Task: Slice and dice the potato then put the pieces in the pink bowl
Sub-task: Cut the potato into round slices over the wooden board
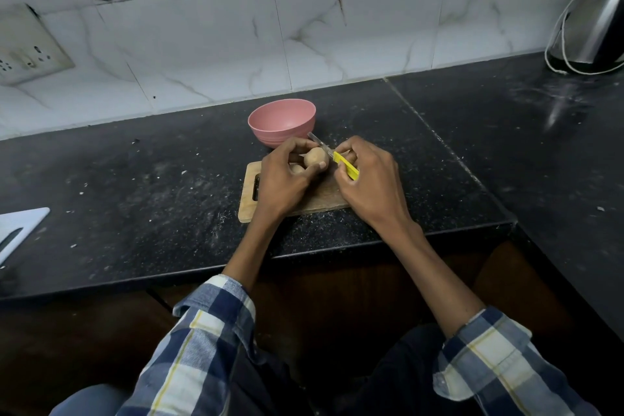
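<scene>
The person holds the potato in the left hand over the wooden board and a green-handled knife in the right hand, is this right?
Not quite: the head view shows the knife handle is yellow, not green. The left hand holds the potato over the wooden board, and the right hand holds the knife.

Both forearms reach forward and converge, checked sleeves pushed back. The left hand (283, 176) curls its fingers in a grip, thumb on the right side. The right hand (366, 179) grips just beside it, knuckles up.

Home kitchen: black stone counter (135, 179), tiled wall (337, 27), steel kettle (594, 20).
</scene>
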